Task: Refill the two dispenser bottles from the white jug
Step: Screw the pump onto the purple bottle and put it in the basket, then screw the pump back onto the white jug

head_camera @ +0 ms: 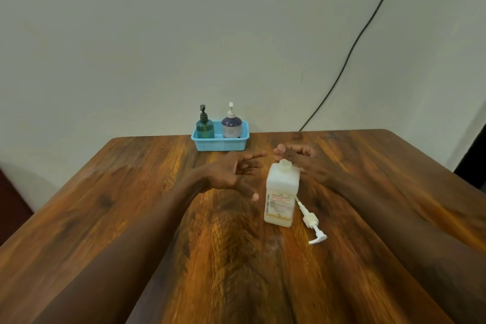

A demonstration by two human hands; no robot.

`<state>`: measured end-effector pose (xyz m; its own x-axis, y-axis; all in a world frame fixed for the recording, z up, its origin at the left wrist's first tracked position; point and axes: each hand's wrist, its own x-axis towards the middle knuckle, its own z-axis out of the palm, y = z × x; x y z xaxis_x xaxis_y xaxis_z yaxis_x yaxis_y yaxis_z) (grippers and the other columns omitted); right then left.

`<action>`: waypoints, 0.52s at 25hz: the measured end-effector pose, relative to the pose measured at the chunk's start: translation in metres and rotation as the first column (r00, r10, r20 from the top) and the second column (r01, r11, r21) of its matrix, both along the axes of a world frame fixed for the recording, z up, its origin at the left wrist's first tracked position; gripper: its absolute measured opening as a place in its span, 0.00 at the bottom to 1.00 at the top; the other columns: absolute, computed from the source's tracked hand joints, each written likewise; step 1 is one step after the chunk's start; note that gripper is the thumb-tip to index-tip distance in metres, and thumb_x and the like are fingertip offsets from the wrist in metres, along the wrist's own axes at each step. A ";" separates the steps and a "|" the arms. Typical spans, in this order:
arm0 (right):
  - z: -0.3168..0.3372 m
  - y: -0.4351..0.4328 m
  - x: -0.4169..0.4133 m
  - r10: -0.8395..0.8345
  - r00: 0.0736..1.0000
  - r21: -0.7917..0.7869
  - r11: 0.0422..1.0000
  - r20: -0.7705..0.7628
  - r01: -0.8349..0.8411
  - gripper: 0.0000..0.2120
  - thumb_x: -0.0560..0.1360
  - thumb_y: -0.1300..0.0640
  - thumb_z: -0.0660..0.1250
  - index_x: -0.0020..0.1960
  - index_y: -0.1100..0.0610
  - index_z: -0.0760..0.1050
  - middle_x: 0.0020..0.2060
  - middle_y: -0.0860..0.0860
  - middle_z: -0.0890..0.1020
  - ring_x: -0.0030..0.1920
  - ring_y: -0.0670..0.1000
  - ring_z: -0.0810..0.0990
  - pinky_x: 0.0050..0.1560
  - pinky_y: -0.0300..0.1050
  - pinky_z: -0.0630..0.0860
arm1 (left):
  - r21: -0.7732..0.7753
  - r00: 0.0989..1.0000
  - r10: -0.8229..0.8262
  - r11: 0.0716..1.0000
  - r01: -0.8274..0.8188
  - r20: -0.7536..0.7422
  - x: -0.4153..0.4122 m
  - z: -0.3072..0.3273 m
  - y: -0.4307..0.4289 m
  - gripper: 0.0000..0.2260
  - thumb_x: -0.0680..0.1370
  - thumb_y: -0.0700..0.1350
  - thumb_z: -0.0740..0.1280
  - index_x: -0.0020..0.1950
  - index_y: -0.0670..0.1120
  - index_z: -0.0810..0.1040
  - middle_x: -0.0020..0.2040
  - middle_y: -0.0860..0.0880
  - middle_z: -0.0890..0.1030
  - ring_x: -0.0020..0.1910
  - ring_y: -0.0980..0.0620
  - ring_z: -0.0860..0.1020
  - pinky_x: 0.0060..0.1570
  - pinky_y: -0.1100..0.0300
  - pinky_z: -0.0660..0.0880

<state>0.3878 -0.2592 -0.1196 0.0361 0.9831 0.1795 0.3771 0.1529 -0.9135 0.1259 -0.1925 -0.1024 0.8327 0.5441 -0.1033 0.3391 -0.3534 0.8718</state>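
Standing upright on the wooden table (pixel 105 205), just right of centre, is the white jug (pixel 281 193). Its neck is open, with no cap on it. The print on its label is too small to read. The jug's pump (pixel 312 220) lies flat on the table just to the jug's right, and the far end of its tube is hidden behind the jug's lower corner.

Your left hand (pixel 235 173) hovers just left of the jug with its fingers spread apart and holding nothing. The thumb tip comes close to the jug's side, but you cannot tell whether it touches.

Your right hand (pixel 298 158) is behind the jug's neck. It is blurred and its lower part is covered by the jug, so you cannot tell whether the fingers are loose or closed on anything. Only a thumb tip and a few knuckles show. Both forearms are cut off by the bottom of the frame.

Well beyond the hands, at the table's far edge by the wall (pixel 157 34), sits a blue basket (pixel 221 145). The green dispenser bottle (pixel 204 127) stands in its left side and the purple dispenser bottle (pixel 231 126) in its right, both upright with pumps on. The basket wall hides their bases.

A dark cable (pixel 355 43) runs down the wall and disappears behind the table.
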 end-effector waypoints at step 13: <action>-0.002 -0.072 -0.013 0.047 0.996 0.068 0.997 -0.073 -0.042 0.22 0.72 0.43 0.76 0.62 0.50 0.82 0.56 0.51 0.86 0.58 0.53 0.85 0.55 0.52 0.83 | 0.145 0.943 0.278 0.941 -0.306 0.184 0.036 -0.024 -0.058 0.41 0.61 0.44 0.86 0.72 0.50 0.74 0.62 0.52 0.83 0.60 0.52 0.83 0.53 0.51 0.84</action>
